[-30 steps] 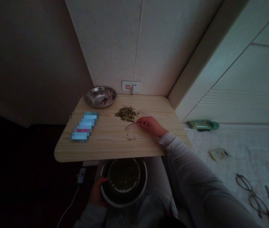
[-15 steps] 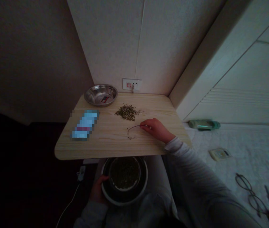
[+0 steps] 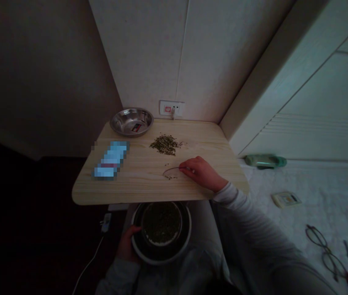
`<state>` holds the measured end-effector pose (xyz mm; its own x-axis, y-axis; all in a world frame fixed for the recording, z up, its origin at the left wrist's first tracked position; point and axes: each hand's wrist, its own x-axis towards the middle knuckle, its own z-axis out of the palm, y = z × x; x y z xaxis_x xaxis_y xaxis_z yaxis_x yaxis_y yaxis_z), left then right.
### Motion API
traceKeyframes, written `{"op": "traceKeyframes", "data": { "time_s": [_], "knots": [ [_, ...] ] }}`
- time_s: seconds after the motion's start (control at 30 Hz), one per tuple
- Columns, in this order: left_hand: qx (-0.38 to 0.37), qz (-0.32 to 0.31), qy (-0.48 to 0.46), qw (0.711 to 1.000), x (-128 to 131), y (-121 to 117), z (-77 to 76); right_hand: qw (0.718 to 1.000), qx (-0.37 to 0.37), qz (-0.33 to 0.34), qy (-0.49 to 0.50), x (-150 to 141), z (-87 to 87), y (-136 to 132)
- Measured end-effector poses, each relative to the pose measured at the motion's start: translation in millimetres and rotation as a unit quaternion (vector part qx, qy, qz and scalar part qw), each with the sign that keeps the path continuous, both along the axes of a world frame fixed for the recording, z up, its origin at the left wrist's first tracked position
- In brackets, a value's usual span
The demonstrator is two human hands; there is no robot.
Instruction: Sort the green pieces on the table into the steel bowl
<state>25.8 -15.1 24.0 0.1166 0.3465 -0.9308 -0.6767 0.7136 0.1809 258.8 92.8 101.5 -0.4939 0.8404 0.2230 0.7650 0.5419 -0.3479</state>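
Strip (image 3: 171,168), thin & dark, is pinched at one end btw. thumb & fingertips of the R grip (image 3: 201,172); its free part bows out left of the grip over the counter (image 3: 106,194). Looks v. light, prob. springy, so a pinch nr. the end should do; too hard a push may flex it. Material: can't tell. Loose grains (image 3: 170,178) lie by its free end, left of & a bit nearer the body than the grip. Grain pile (image 3: 165,144), greenish-brown, sits beyond & left of the grip: small, dry-looking bits, prob. quick to roll or scatter. L grip (image 3: 128,241), below counter edge, is closed on the left rim of the outer bowl (image 3: 189,231), round w/ a pale rim; inner dish (image 3: 160,244) sits within, full of dark grains. Prob. the heavier load, best held level by the rim. Farther left & beyond the R grip: steel bowl (image 3: 132,119), shiny, smooth, shallow, w/ dark-&-red label inside. Phone (image 3: 112,159), flat & prob. slick, lies well left of that grip. Counter top is pale, flat, wood-grained.
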Motion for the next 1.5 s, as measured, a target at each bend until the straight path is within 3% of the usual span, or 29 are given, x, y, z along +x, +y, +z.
{"op": "traceKeyframes", "data": {
  "time_s": [0.37, 0.73, 1.03, 1.27, 1.5],
  "knots": [
    [0.000, 0.010, 0.002, 1.000, 1.3, -1.7, 0.3, 0.989, -0.106, -0.037, 0.098, 9.0, -4.6, 9.9],
    [0.007, 0.010, -0.022, 1.000, -5.3, -3.8, -18.1, 0.988, -0.119, -0.010, 0.099, 1.9, -8.5, 14.0],
    [0.027, -0.016, -0.010, 0.999, -2.1, -3.7, -6.7, 0.985, -0.136, -0.015, 0.107, -0.7, -11.4, 12.8],
    [0.039, 0.003, 0.021, 0.999, -1.5, -3.8, -7.9, 0.986, -0.130, -0.033, 0.099, -5.4, -14.2, 16.1],
    [0.043, -0.001, -0.010, 0.999, -1.3, -4.0, -3.7, 0.984, -0.134, -0.066, 0.102, -3.6, -18.5, 14.4]
  ]
}}
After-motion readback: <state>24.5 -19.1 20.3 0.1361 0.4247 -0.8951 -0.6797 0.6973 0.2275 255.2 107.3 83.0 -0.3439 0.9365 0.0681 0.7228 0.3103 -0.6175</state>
